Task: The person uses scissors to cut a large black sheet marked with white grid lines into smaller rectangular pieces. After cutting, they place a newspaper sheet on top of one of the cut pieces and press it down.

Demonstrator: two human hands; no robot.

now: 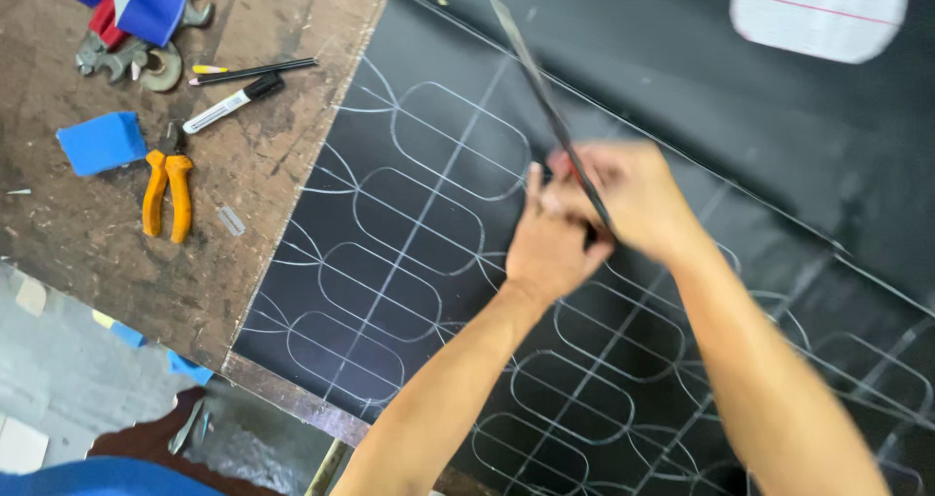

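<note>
A black sheet (pixel 429 214) marked with white chalk outlines of rounded rectangles covers the workbench. Both hands meet above its middle. My right hand (pixel 633 194) grips a long thin metal blade or ruler (pixel 531 68) that slants up toward the far left. My left hand (pixel 545 248) is closed around the lower end of the same tool, next to the right hand. The hands are blurred, so the exact grip is unclear.
A worn wooden bench top (pixel 243 165) at left carries orange-handled pliers (pixel 168 194), a blue block (pixel 101 143), a marker (pixel 232 104), a pencil (pixel 255 69) and wrenches (pixel 127 60). A white rounded template (pixel 818 11) lies at the far right. The bench's near edge (pixel 282 399) drops to the floor.
</note>
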